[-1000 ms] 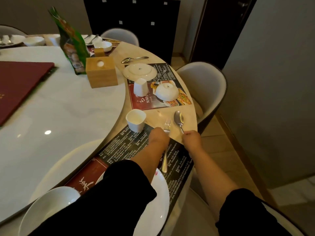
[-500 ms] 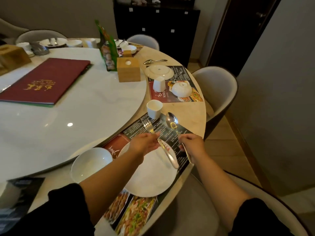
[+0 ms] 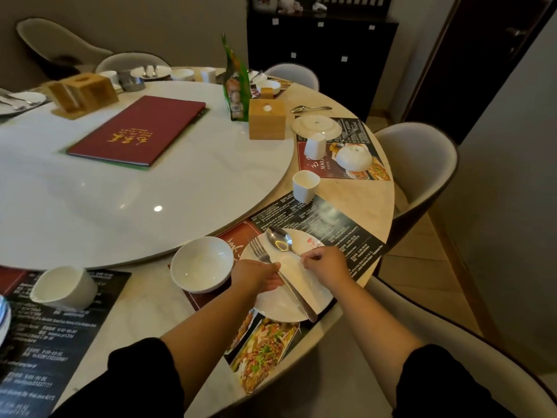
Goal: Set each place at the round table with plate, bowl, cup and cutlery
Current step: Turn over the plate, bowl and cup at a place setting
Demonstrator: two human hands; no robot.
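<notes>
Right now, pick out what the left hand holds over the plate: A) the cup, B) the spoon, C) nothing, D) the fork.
D: the left hand grips the fork by its handle over the plate, while the right hand pinches the spoon.

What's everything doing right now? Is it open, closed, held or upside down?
Left hand, gripping the silver metal fork.
Right hand, pinching the silver metal spoon by its handle.
Round white plate, upright, no food.
Round white bowl, upright, empty.
Square white cup, upright.
Far white bowl, upside down.
Far white cup, upside down.
Dark red menu book, closed.
</notes>
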